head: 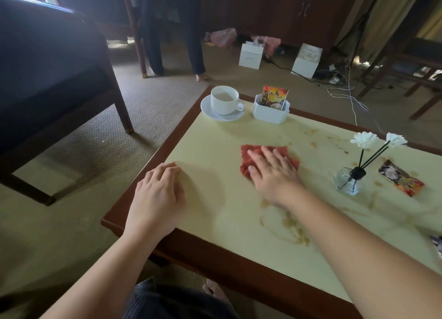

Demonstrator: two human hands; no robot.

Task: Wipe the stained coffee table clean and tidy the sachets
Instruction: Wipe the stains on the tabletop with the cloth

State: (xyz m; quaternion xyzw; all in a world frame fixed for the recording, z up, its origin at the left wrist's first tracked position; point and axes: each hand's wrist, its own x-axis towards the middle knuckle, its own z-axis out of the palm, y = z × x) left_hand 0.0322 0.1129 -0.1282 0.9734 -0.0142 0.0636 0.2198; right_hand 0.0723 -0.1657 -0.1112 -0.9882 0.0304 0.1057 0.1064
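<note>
Table (205, 151): pale yellow top in a dark wood frame; brown stains just behind the right hand (275, 172) near its wrist, and more beyond and to the right of its fingertips.
Cloth (253, 155): red-orange, crumpled flat on the table top, pressed under the right hand's spread fingers; its far edge shows past the fingertips.
Loose sachet (400, 177): dark and red packet lying flat on the table top, well to the right of the right hand.
Standing sachet (275, 96): red and orange packet upright in a white holder (270, 115), far beyond the right hand's fingertips.
Edge sachet (437, 245): only a corner shows, far right of the right forearm.
</note>
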